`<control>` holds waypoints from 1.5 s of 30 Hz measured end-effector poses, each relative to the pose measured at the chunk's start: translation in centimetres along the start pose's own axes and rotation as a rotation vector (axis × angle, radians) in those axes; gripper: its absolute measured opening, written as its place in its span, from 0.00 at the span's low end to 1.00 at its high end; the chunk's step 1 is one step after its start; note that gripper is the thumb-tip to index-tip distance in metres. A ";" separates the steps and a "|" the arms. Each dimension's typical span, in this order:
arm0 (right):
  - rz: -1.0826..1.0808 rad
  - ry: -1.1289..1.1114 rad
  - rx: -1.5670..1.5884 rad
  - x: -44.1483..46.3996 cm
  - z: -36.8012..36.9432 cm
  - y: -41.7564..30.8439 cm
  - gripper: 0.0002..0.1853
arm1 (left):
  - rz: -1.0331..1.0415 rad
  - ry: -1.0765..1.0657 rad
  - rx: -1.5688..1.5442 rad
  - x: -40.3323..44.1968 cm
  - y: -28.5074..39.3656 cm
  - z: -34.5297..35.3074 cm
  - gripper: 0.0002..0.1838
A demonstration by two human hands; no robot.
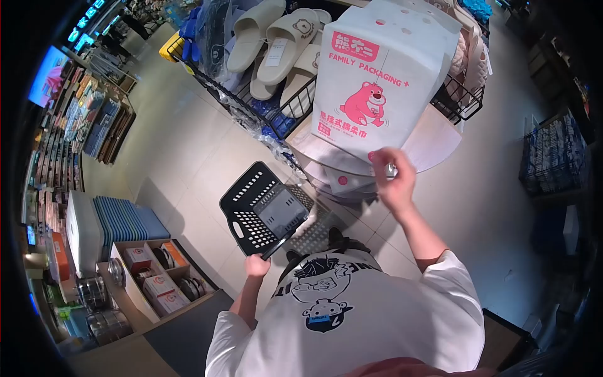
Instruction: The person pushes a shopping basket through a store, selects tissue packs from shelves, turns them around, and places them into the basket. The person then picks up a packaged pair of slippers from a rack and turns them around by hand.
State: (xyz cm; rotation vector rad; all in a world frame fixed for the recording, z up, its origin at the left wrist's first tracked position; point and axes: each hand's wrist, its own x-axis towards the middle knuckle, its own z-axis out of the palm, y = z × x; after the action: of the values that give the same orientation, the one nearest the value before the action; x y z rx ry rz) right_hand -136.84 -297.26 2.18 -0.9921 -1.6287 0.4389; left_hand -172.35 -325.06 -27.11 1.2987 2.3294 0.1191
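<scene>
My left hand (257,265) is closed round the handle of a black plastic shopping basket (244,221), which hangs tilted at my left side. A grey flat item (281,210) with dark slots shows inside the basket. My right hand (397,182) is raised before a large white package (370,69) printed with a pink bear. Its fingers are curled together near the package's lower edge. Something small and shiny (391,169) shows at the fingers; I cannot tell whether it is held or worn.
Cream slippers (279,44) fill a black wire rack (235,103) beside the package. Below the package is a pale rounded display (433,141). A divided shelf with boxes (164,292) stands at left, and a dark bin of packets (556,157) at right.
</scene>
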 end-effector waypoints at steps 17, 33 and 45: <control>0.204 0.083 -0.541 15.7 -4.2 1.8 0.54 | 0.189 -0.074 -0.055 2.1 -2.6 0.7 0.16; 0.233 0.097 -0.062 11.2 -2.0 -1.7 0.65 | 0.238 -0.131 -0.126 1.0 -1.9 -1.5 0.19; 0.217 0.397 0.182 9.1 -0.9 -7.7 0.54 | 0.338 -0.161 -0.105 0.4 -5.0 -1.9 0.21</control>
State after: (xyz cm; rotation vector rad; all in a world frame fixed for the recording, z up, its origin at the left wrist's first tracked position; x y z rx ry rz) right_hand -139.09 -294.72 13.70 -1.0457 -1.1126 0.4909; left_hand -177.28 -327.20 -26.99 1.5752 1.9293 0.2319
